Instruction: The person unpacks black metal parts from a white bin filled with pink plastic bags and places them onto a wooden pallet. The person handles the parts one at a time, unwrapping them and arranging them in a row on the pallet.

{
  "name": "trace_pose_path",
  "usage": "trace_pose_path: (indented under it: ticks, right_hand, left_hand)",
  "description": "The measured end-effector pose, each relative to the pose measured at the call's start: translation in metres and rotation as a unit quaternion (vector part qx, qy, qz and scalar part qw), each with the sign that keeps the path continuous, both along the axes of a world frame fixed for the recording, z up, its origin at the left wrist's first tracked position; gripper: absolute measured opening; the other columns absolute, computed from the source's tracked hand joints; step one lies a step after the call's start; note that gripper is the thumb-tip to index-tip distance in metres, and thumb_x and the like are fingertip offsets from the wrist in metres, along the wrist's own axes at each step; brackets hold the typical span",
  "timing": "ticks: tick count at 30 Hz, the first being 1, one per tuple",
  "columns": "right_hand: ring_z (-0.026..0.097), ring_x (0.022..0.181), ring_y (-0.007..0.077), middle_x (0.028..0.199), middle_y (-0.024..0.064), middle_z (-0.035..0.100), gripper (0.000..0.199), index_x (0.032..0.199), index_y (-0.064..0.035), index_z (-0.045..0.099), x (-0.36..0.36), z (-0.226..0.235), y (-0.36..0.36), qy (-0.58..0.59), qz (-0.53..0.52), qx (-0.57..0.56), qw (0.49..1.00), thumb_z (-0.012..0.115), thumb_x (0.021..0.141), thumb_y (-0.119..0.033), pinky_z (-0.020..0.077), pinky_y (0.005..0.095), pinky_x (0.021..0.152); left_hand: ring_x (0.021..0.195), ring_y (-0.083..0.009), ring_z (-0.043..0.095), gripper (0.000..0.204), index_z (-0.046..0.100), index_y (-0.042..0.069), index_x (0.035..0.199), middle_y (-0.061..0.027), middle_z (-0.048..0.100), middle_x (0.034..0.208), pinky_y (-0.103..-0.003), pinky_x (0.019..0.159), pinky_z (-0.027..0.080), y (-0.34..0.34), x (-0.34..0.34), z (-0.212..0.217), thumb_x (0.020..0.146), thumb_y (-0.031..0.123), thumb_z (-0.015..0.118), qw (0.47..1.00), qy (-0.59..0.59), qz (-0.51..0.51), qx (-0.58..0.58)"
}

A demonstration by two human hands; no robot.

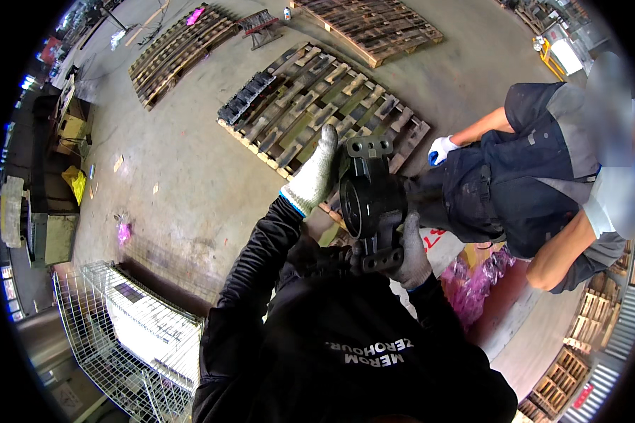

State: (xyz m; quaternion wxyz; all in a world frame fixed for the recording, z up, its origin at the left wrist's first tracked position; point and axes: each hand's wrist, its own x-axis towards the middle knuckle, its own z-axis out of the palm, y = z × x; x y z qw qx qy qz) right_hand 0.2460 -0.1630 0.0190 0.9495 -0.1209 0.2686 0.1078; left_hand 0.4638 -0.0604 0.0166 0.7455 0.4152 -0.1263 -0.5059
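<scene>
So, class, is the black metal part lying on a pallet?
No, the black metal part is held up, its near end gripped in the person's gloved right hand.

The left hand (314,173), near twelve o'clock, wears an off-white knit glove (309,185) with a blue edge (293,203) at the wrist; the right hand (413,257), toward four o'clock, wears a greyer one. The black top (310,328) has long sleeves (256,247), the left shiny and creased, with white block lettering (378,349) toward five o'clock.

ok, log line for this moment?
left hand: at black part, far end | right hand: holding near end | wooden pallet: ahead | co-worker: right side
</scene>
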Motion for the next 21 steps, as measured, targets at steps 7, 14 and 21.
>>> trace_pose_path:
  ticks: [7,14,21]
  right_hand:
    - [0.058,0.115,0.0424,0.127,0.0287,0.055,0.1,0.141,0.0039,0.039,0.006,0.004,0.003,0.016,0.003,0.037,0.999,0.021,0.087,-0.079,0.0473,0.0543,0.1]
    - [0.052,0.123,0.0438,0.136,0.0287,0.049,0.1,0.144,0.0043,0.033,0.01,0.014,0.006,-0.013,0.011,0.054,0.998,0.025,0.087,-0.078,0.0429,0.0541,0.105]
    - [0.049,0.128,0.0325,0.143,0.0196,0.044,0.099,0.148,-0.0006,0.028,0.01,0.01,0.001,-0.038,0.007,0.039,0.999,0.027,0.086,-0.077,0.0404,0.0454,0.109]
  left_hand:
    - [0.122,-0.0305,0.054,0.104,0.04,0.0,0.143,-0.0179,0.052,0.137,-0.045,0.105,0.043,-0.009,0.001,-0.003,0.079,0.081,0.05,0.991,0.128,0.042,-0.016]
    - [0.124,-0.0333,0.052,0.102,0.036,0.0,0.145,-0.0201,0.048,0.14,-0.048,0.108,0.041,-0.007,0.002,-0.005,0.08,0.076,0.055,0.986,0.154,0.044,-0.051]
    - [0.095,-0.0307,0.067,0.082,0.057,0.003,0.127,-0.0145,0.067,0.107,-0.049,0.092,0.053,-0.017,-0.002,-0.015,0.08,0.071,0.059,0.939,0.315,0.068,-0.118]
